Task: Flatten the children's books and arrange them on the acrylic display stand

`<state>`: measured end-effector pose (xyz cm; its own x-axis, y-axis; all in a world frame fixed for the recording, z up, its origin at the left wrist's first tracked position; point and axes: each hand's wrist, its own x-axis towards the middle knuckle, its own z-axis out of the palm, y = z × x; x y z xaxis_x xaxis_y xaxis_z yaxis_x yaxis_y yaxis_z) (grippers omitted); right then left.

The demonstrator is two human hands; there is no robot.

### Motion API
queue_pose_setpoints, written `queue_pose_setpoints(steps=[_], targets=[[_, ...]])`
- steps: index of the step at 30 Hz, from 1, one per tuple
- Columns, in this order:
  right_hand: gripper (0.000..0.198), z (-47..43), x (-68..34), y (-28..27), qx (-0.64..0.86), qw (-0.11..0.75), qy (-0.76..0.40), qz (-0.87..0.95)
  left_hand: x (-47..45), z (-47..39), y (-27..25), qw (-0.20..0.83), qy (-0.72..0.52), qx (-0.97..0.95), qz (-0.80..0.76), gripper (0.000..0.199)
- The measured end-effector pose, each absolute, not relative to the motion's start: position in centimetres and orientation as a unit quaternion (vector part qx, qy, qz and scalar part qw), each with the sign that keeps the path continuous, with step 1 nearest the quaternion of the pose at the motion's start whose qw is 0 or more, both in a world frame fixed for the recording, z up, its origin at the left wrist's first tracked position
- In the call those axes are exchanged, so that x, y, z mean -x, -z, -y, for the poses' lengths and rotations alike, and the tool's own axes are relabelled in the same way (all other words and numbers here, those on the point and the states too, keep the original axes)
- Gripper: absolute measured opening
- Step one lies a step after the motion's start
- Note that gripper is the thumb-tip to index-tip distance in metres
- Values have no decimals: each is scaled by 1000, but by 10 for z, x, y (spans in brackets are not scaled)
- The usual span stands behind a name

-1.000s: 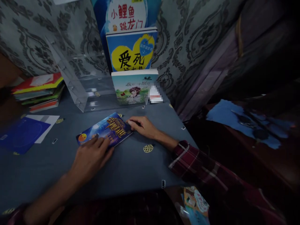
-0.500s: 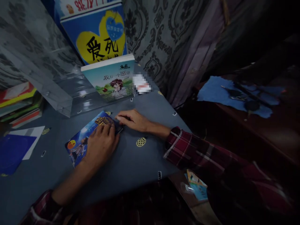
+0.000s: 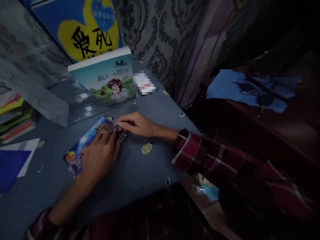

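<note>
A blue book [image 3: 87,138] with a gold title and an orange round badge lies slantwise on the table. My left hand [image 3: 100,153] rests flat across its lower right part, fingers stretched out and hiding much of the cover. At the book's upper right end is my right hand [image 3: 138,125], thumb and fingers curled together with their tips on the edge. Exactly what the fingertips pinch there is partly hidden. Just right of the left fingers a small pale strip [image 3: 122,137] shows; I cannot make out what it is.
Behind stands a clear acrylic rack [image 3: 57,113] with a green-blue book [image 3: 110,80] and a large blue-yellow book [image 3: 82,33]. Stacked books [image 3: 18,123] and a blue sheet [image 3: 12,166] lie left. A blue cloth [image 3: 225,86] with dark objects lies right, beyond the table edge.
The view has shifted, so most things appear further left and the rack's books larger. Both hands stay at the blue book; the right fingertips remain at its upper right end.
</note>
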<state>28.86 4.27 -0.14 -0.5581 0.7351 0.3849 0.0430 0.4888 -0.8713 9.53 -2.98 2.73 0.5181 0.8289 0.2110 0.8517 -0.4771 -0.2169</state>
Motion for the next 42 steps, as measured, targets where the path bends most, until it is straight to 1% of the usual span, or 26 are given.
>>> queue_pose_setpoints(steps=[5, 12, 15, 19, 22, 24, 30, 35, 42], targets=[[28, -42, -289, 0, 256, 393, -441, 765, -96, 30, -28, 117, 44, 857, 499, 41], [31, -44, -290, 1, 251, 389, -407, 788, -98, 31, -28, 146, 23, 856, 494, 40], [37, -40, -293, 3, 251, 354, -342, 833, -97, 34, -26, 162, 25, 858, 487, 38], [28, -23, -304, 10, 225, 320, -219, 894, -96, 47, -20, 143, 64, 875, 458, 36], [30, -7, -312, 14, 227, 292, -129, 920, -96, 56, -14, 135, 62, 883, 446, 39], [33, 0, -315, 16, 239, 274, -97, 927, -96, 60, -12, 139, 52, 883, 445, 42], [39, 5, -313, 19, 259, 233, -68, 935, -95, 61, -8, 157, 38, 884, 439, 44], [38, 5, -310, 18, 269, 183, -39, 945, -97, 61, -7, 182, 10, 890, 419, 47], [37, 6, -308, 21, 280, 181, -26, 942, -98, 63, -6, 134, -21, 880, 455, 54]])
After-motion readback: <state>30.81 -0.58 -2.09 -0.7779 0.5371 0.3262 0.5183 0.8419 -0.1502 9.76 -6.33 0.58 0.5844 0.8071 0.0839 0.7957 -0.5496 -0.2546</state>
